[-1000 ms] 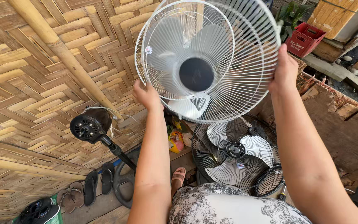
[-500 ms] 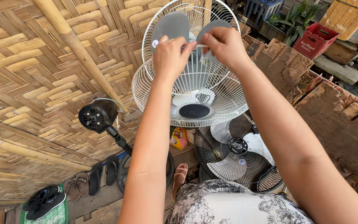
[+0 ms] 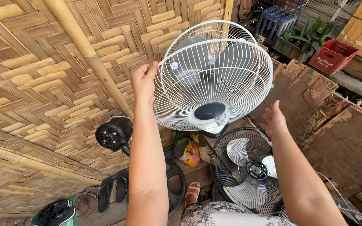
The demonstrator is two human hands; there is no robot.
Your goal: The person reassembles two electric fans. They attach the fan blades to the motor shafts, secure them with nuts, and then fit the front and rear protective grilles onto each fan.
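A: Left hand (image 3: 144,81)?
B: Closed on the rim of a white wire fan guard (image 3: 213,75), round, domed, thin ribs radiating from a dark hub cap. It is held up in front of the woven wall, with grey blades visible through the wire.

A: Right hand (image 3: 274,120)?
B: Open, fingers spread, holding nothing, just beside the guard's lower right edge.

A: Other fans?
B: Two below: a black-caged fan (image 3: 248,171) with pale blades, and one bare black motor head (image 3: 113,134) on a stem.

A: Surroundings?
B: Bamboo-strip wall (image 3: 42,83), herringbone weave, one round pole. One red plastic crate (image 3: 334,56) at upper right.
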